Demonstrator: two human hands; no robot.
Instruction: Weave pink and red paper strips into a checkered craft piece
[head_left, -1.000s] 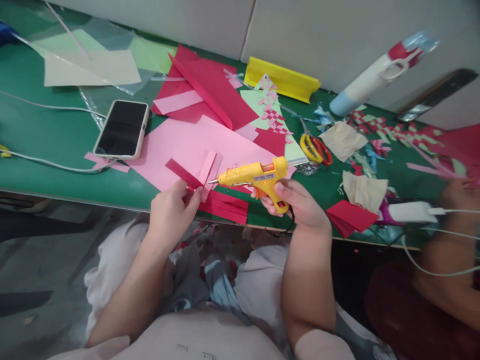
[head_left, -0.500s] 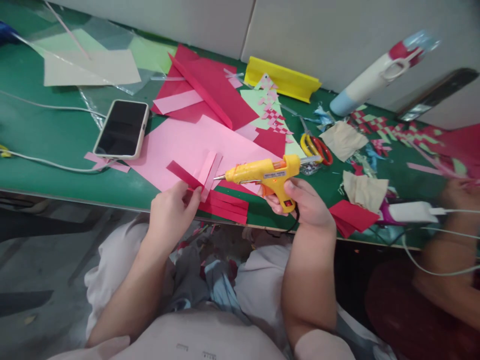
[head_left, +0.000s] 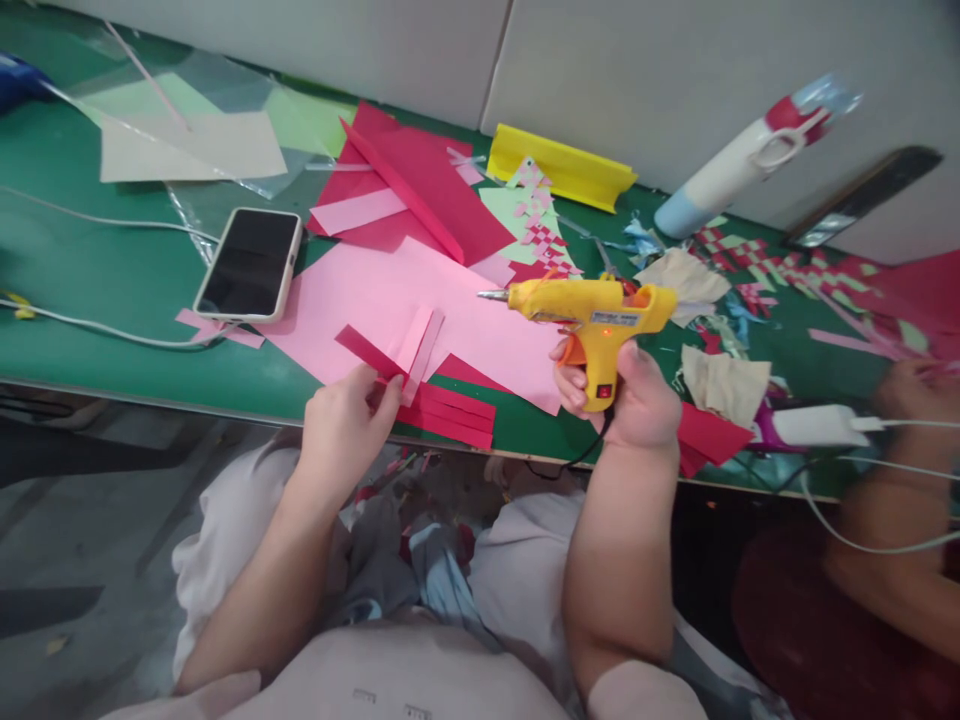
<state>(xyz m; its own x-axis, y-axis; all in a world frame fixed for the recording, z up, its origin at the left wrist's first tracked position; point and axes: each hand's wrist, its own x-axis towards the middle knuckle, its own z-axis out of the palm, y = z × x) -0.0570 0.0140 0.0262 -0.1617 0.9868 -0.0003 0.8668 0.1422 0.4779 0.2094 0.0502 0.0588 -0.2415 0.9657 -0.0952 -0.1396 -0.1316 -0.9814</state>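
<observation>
"Glue gun, front and centre in the head view! Held up over the table's near side, nozzle aimed left, a small orange light glowing on its body. Who's got it?"

"The right hand! Fingers curled round the handle, close by the orange trigger; whether they're squeezing it, I can't tell."

"And the left hand?"

"Thumb and forefinger pinching the dark red strip, right where it meets a pink strip! The nozzle sits just beside that pair, and apart from them."

"What's underneath?"

"A big pink sheet, with cut red strips near the table edge."

"And further out?"

"A phone to the left, screen dark, a yellow folded piece by the wall, and a co-worker's hand, blurred, far right!"
</observation>
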